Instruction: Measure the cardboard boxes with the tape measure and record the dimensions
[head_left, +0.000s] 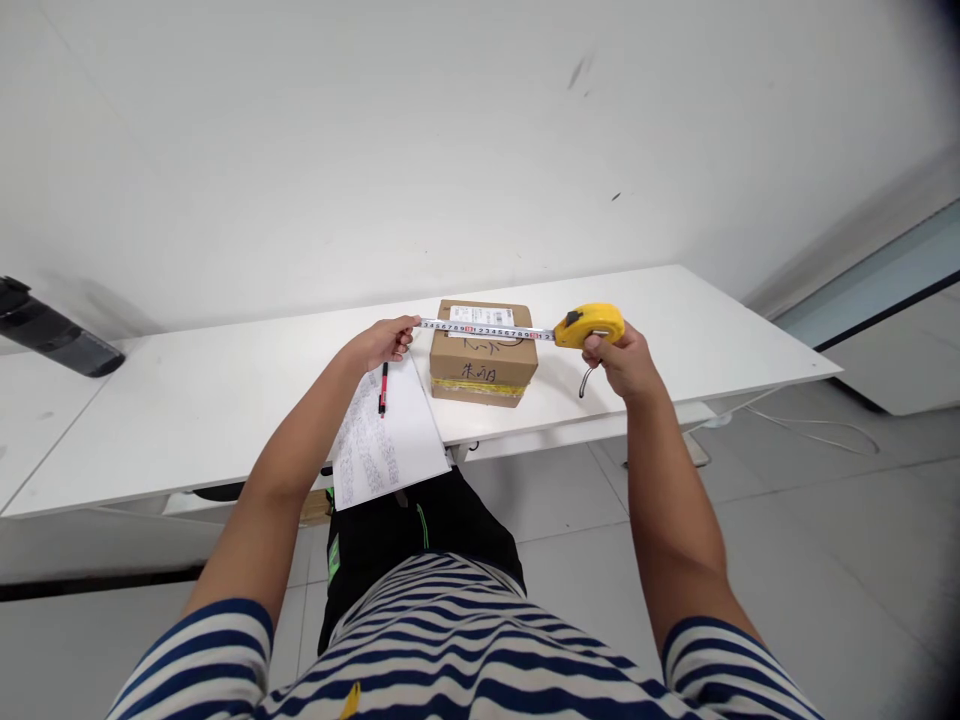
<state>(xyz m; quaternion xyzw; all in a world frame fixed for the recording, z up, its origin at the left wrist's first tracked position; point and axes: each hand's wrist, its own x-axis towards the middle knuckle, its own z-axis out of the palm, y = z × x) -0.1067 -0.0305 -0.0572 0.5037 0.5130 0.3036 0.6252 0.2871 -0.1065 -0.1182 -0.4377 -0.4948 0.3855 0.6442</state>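
A brown cardboard box (480, 358) rests on the white table, with a shipping label, handwritten marks and yellow tape on it. Across its top runs the pulled-out blade of a yellow tape measure (596, 322). My right hand (624, 362) is closed round the case, to the right of the box, and a dark wrist strap hangs below it. My left hand (382, 343) pinches the blade's free end, left of the box. Below that hand, a red and black pen (383, 390) lies on handwritten paper sheets (397, 450), which overhang the table's front edge.
The white table (247, 400) stands against a white wall. A dark bottle (56, 330) is at the far left. A cable (817, 420) trails over the floor at the right, near a pale cabinet (900, 340). My lap is just below the table's front edge.
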